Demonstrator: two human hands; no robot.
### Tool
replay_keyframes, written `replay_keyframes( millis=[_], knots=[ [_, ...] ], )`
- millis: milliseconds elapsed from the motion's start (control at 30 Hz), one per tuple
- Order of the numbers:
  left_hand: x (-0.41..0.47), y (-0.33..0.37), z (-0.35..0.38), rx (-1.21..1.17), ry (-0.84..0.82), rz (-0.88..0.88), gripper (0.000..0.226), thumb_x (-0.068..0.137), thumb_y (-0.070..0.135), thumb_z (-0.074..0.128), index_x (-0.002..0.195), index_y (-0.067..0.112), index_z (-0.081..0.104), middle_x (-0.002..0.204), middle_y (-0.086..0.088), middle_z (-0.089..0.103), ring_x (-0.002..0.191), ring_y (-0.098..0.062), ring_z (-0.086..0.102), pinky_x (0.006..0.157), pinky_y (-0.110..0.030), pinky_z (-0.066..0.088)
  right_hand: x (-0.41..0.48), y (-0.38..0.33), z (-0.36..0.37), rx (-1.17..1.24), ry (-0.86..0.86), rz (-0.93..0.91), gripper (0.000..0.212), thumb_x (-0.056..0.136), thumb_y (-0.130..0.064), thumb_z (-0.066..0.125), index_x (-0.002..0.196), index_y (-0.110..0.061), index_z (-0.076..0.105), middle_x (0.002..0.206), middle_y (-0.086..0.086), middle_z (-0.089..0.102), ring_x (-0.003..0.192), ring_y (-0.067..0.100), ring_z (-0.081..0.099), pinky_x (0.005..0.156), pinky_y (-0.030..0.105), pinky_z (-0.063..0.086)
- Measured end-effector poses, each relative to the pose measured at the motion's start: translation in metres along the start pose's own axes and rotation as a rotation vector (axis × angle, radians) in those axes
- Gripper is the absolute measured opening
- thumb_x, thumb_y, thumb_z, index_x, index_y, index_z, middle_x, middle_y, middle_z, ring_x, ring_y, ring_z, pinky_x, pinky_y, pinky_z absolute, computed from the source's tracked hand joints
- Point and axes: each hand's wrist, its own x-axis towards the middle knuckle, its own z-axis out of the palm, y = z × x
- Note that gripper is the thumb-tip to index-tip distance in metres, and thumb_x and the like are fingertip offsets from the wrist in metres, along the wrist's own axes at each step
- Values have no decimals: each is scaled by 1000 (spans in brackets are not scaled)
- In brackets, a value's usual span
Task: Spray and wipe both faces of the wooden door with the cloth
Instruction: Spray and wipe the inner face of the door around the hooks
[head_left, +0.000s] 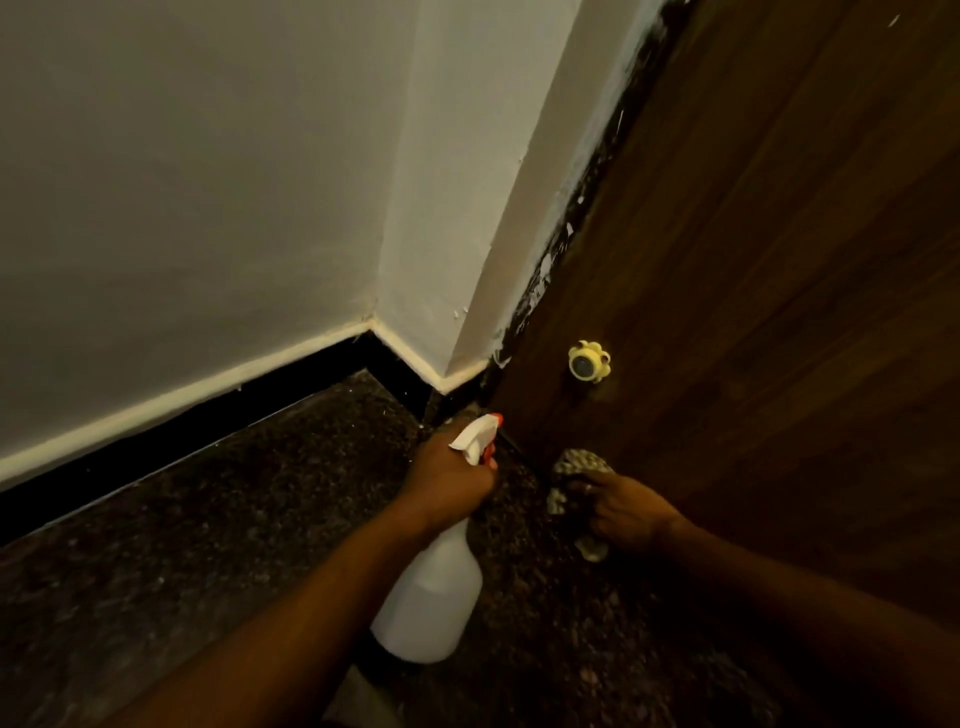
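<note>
Left hand (447, 475) gripped the spray bottle (431, 597) by its neck, fingers wrapped around it — right hand (623, 512) pinched the patterned cloth (576, 467) against the wooden door (753, 312), low, near the floor.

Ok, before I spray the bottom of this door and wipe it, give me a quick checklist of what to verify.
1. Spray bottle held in the left hand: ok.
2. Nozzle pointed toward the wooden door: ok.
3. Cloth in the right hand, at the door's lower edge: ok.
4. Liquid left in the bottle: cannot tell.
5. Yellow door stopper clear of the cloth: ok.
6. Other face of the door wiped: cannot tell.
</note>
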Motion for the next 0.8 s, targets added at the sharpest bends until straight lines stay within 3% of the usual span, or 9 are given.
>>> replay_keyframes(
  millis=[67, 133, 200, 300, 433, 533, 600, 700, 800],
  knots=[
    [1, 0, -4, -7, -7, -21, 52, 84, 1, 59, 129, 24, 54, 126, 0, 59, 111, -12, 53, 88, -18, 38, 16, 7, -32, 93, -61, -52, 29, 64, -48, 66, 86, -33, 80, 95, -22, 73, 108, 7, 66, 102, 35, 45],
    [2, -3, -7, -9, -7, -37, 51, 84, 1, 60, 130, 22, 54, 125, -2, 59, 112, -14, 54, 89, -19, 39, 48, 27, -62, 71, -90, 28, 36, 65, -46, 74, 96, -28, 79, 102, -13, 74, 107, 14, 68, 98, 37, 50],
    [4, -7, -11, 11, 14, -42, 49, 84, 1, 61, 130, 19, 54, 125, -2, 59, 115, -17, 55, 90, -19, 39, 79, 37, -90, 66, -121, 35, 49, 77, -41, 73, 122, -20, 69, 126, -3, 67, 128, 21, 54, 111, 43, 39],
    [6, -13, -15, 56, 26, -59, 49, 83, 2, 63, 128, 19, 56, 123, -3, 61, 112, -17, 56, 87, -20, 42, 108, 47, -117, 12, -46, 66, 49, 102, -30, 41, 148, -15, 38, 153, 5, 41, 147, 30, 22, 122, 48, 7],
    [12, -16, -23, 86, 27, -71, 48, 81, 4, 65, 126, 20, 58, 120, -4, 63, 107, -17, 58, 88, -23, 44, 113, 41, -117, -28, 85, 118, 48, 104, -29, 35, 151, -16, 34, 158, 5, 32, 149, 30, 18, 121, 48, 2],
    [12, -9, -19, 97, 1, -54, 50, 82, 4, 64, 129, 20, 56, 120, -3, 62, 110, -18, 57, 91, -24, 43, 85, 31, -104, -76, 56, 161, 51, 105, -23, 30, 154, -13, 24, 163, 7, 19, 150, 31, 13, 120, 47, 5],
    [10, -1, -10, 99, -44, -20, 51, 83, 3, 63, 129, 22, 55, 119, -2, 62, 110, -17, 57, 89, -23, 43, 62, 33, -102, -84, 107, 196, 50, 101, -23, 33, 150, -16, 36, 158, 5, 33, 146, 28, 28, 120, 45, 16],
    [8, 11, 5, 105, -85, 46, 52, 81, 3, 63, 129, 22, 57, 118, -3, 63, 110, -18, 58, 94, -29, 46, 33, 41, -93, 36, 142, 269, 51, 83, -24, 35, 119, -20, 71, 124, 1, 68, 116, 22, 63, 106, 40, 40],
    [3, 18, 21, 82, -121, 61, 52, 80, 1, 63, 128, 21, 58, 116, -6, 64, 108, -21, 60, 98, -36, 48, -1, 47, -87, 19, 151, 349, 47, 79, -27, 41, 111, -21, 75, 115, 1, 72, 109, 20, 67, 106, 39, 39]
  ],
)
